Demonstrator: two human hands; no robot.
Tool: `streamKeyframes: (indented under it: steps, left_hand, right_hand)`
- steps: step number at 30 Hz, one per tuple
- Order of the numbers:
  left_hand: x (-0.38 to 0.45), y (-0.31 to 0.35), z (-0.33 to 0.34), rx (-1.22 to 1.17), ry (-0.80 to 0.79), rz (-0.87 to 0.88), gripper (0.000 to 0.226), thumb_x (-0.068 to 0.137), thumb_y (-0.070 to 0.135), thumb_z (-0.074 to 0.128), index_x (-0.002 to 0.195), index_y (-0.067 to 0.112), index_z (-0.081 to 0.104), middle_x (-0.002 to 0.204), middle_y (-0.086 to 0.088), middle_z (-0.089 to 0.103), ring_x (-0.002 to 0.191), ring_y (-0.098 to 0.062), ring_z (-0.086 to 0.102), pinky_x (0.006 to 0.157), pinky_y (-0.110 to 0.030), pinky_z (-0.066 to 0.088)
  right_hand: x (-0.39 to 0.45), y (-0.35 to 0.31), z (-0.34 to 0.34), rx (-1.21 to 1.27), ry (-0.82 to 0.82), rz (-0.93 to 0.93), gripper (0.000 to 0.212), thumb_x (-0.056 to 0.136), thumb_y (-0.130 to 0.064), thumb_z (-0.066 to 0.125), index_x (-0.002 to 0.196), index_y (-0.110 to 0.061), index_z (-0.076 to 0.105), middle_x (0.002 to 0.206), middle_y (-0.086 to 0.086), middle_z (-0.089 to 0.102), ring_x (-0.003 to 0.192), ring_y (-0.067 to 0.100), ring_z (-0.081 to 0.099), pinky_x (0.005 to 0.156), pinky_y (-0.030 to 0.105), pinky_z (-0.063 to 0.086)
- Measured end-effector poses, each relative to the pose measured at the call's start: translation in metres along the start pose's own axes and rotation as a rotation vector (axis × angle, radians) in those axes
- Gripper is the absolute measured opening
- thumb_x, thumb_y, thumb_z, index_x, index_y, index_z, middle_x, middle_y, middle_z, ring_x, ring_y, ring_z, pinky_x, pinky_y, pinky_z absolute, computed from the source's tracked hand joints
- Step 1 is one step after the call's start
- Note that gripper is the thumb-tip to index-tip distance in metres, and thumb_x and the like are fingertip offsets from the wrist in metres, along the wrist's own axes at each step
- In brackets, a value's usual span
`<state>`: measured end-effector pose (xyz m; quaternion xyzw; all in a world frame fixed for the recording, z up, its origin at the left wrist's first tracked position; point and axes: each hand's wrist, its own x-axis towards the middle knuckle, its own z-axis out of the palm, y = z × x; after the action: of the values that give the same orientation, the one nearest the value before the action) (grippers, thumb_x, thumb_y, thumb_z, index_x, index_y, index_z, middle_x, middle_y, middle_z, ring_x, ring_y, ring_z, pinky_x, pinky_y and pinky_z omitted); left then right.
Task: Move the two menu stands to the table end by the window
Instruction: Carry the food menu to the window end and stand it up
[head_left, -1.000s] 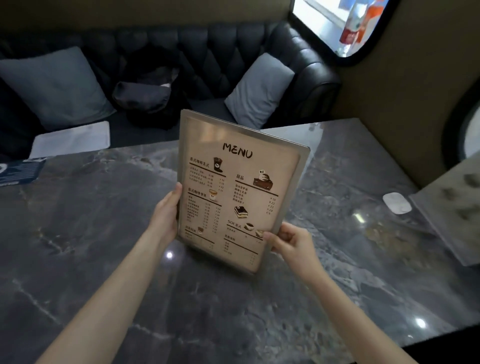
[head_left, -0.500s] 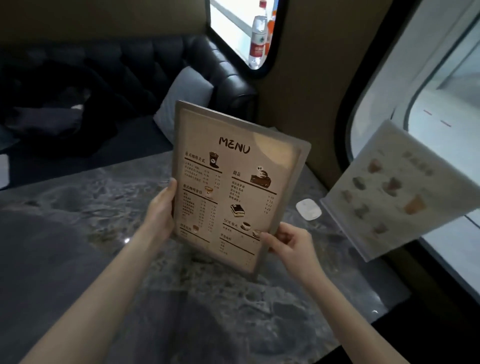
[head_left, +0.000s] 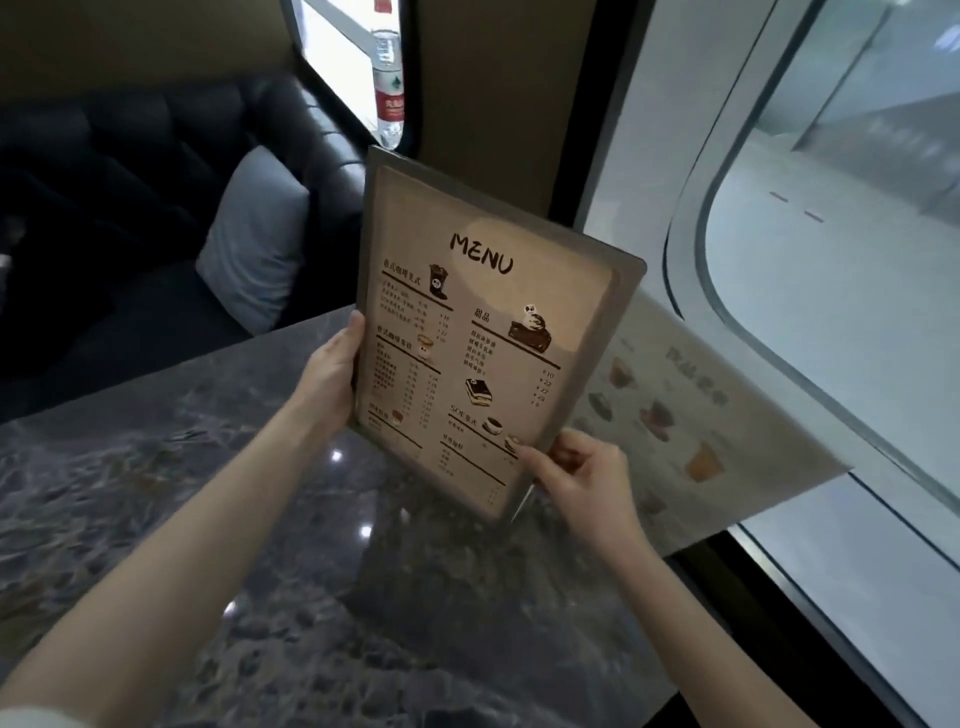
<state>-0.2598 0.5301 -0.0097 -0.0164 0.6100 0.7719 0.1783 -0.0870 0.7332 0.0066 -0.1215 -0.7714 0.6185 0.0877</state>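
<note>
We start with the tabletop, dark marbled stone running from 9 o'clock to the window at 3 o'clock. At that window end a 2nd menu stand already sits, pale and blurred, its long axis slanting from 12 toward 4 o'clock.

The menu stand we carry is in the middle of the view, held above the tabletop, its printed face toward us and its long axis tilted from 11 down to 5 o'clock. Our left hand is clamped on its left edge, thumb on the front. Our right hand pinches the lower right corner, fingers closed on it. Both grips sit low on the panel, so most of it rises above them.

The relation that matters: the free spot by the window lies at 3 to 4 o'clock from the grips, and the right hand is the nearer one. We judge the panel has to travel rightward and come down beside the other stand without knocking it.

The held panel hides the near edge of the 2nd stand, so we cannot tell how close they are. The foot of the held stand is not clearly visible, and the far stand's print is unreadable.
</note>
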Motion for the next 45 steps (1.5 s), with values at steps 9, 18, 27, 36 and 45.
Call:
streamKeyframes:
  steps: [9,18,27,36,45]
  left_hand:
    - [0.094,0.002,0.042,0.125,-0.097,-0.034,0.053,0.075,0.057,0.053,0.105,0.015,0.067,0.101,-0.003,0.073,0.092,-0.017,0.070,0.067,-0.025,0.057]
    - [0.158,-0.015,0.044,0.207,-0.149,-0.014,0.050,0.070,0.062,0.056,0.096,0.021,0.069,0.087,0.008,0.077,0.084,-0.007,0.071,0.064,-0.015,0.055]
    - [0.189,-0.030,0.033,0.221,-0.221,0.010,0.052,0.080,0.059,0.048,0.111,0.020,0.064,0.105,0.002,0.072,0.100,-0.010,0.067,0.073,-0.014,0.053]
    - [0.203,-0.044,0.034,0.261,-0.271,0.009,0.056,0.072,0.066,0.053,0.108,0.023,0.065,0.110,0.002,0.070,0.104,-0.010,0.066,0.076,-0.014,0.052]
    - [0.206,-0.047,0.039,0.258,-0.289,-0.005,0.053,0.075,0.061,0.051,0.107,0.021,0.064,0.099,0.006,0.074,0.098,-0.007,0.067,0.073,-0.013,0.052]
  right_hand:
    - [0.049,0.025,-0.010,0.041,0.100,0.013,0.018,0.081,-0.007,0.065,0.097,-0.016,0.067,0.097,-0.008,0.066,0.083,-0.013,0.061,0.073,0.008,0.051]
    - [0.082,0.058,0.013,0.032,0.191,0.009,0.024,0.080,-0.012,0.067,0.091,-0.034,0.066,0.085,-0.033,0.062,0.084,-0.016,0.060,0.068,0.002,0.047]
    - [0.100,0.083,0.036,-0.048,0.237,-0.062,0.032,0.077,-0.011,0.069,0.088,-0.041,0.061,0.075,-0.049,0.058,0.081,-0.019,0.059,0.064,-0.002,0.044]
    - [0.102,0.097,0.041,-0.008,0.237,0.018,0.018,0.080,-0.016,0.066,0.087,-0.033,0.067,0.081,-0.047,0.060,0.086,-0.016,0.060,0.066,-0.001,0.045]
    - [0.104,0.105,0.041,-0.049,0.274,0.014,0.016,0.079,-0.019,0.067,0.093,-0.022,0.061,0.086,-0.027,0.065,0.081,-0.017,0.059,0.062,-0.001,0.045]
